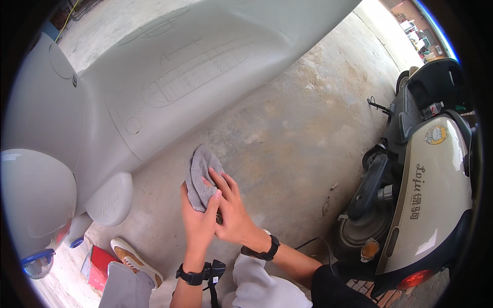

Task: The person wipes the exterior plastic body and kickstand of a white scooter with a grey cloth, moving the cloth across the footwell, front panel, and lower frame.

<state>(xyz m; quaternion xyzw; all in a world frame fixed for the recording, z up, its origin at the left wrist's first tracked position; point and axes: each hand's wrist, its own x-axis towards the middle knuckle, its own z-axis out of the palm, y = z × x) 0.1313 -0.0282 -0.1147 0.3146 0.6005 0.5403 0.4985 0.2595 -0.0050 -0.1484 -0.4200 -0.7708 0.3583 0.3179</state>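
A folded grey cloth (202,169) is held between both hands above the concrete floor. My left hand (198,223) cups it from below and the left, its thumb pointing up along the near edge. My right hand (233,208) lies over the cloth's right side, fingers spread on its surface and pressing a fold. A small dark spot shows between the palms; I cannot tell what it is. Beyond the cloth, apart from it, stretches a large smooth grey moulded body (215,88) with line-drawn outlines and writing on its side.
A cream and black electric scooter (435,184) stands on the right, a plastic bottle (432,110) on its footboard. Its side stand (379,106) juts out. A rounded fin-like part (111,200) of the grey body reaches towards my shoe (136,261). Beside that shoe lies a red packet (99,265).
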